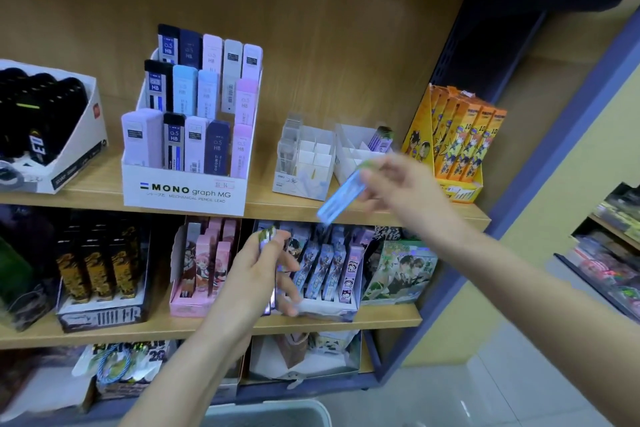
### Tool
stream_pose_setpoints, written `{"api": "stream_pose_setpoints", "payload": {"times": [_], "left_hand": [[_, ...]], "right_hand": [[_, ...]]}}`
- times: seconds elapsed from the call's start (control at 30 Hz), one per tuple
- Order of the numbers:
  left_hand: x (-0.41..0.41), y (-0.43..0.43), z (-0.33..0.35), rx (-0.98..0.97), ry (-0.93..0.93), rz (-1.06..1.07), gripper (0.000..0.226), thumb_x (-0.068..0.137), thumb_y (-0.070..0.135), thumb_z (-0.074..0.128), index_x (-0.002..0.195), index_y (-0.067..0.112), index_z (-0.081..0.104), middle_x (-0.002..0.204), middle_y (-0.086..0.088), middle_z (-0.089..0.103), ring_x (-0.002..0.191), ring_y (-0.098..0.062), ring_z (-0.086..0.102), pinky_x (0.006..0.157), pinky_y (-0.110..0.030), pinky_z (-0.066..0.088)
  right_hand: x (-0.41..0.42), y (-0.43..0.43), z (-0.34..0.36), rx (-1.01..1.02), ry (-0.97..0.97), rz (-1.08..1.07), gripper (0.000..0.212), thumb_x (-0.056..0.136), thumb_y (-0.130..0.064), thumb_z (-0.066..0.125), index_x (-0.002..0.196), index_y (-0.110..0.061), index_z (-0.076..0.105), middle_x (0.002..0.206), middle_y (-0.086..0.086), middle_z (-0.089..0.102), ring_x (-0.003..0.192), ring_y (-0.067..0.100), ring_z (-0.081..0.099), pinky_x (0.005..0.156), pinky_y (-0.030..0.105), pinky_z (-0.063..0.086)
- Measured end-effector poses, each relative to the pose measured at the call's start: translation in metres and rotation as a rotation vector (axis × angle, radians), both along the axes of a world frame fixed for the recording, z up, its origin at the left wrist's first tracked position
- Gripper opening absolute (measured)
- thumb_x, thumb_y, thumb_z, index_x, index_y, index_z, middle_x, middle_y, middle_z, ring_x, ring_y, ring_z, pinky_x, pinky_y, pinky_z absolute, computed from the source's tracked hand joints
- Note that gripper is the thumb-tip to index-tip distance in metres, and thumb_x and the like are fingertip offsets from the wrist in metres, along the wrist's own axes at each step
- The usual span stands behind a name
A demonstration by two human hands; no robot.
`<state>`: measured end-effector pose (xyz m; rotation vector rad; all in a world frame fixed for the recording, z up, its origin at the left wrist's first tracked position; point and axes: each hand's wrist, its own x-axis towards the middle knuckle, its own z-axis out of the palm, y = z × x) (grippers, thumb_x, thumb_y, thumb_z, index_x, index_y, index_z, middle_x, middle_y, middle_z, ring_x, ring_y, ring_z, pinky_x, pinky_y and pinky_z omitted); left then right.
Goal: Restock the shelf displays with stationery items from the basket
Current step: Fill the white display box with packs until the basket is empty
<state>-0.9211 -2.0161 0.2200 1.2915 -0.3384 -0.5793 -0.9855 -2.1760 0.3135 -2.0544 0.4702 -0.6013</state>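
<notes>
A: What is the right hand [398, 184] holding?

B: A thin blue lead case [341, 196], pinched in its fingers. It looks blurry. It is tilted in the air, just in front of the white divided box [349, 152] on the upper shelf [270, 206].

A: Is anything in that box?

B: One purple case [381, 139] stands at the back.

A: And the left hand [256, 274]?

B: It is closed around a small bunch of cases [266, 239], down in front of the middle shelf [381, 319].

A: Where is the basket [266, 412]?

B: At the bottom edge, grey, between the two arms.

A: What is on the left?

B: The big MONO box [187, 191], full of cases.
</notes>
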Motion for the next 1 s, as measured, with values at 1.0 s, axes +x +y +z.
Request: {"api": "stream_pose_setpoints", "payload": {"times": [1.0], "left_hand": [[0.008,-0.006,-0.003,-0.004,0.068,-0.046,0.024,0.1,0.027,0.042,0.094,0.005,0.051,0.073,-0.005,0.062,0.04,-0.016,0.045,0.038,-0.023,0.038]], "right_hand": [[0.073,-0.12,0.013,-0.85,0.058,-0.3,0.017,0.085,-0.012,0.067,0.102,-0.011,0.065,0.1,0.008,0.06,0.085,0.02,0.059,0.074,0.035,0.05]]}}
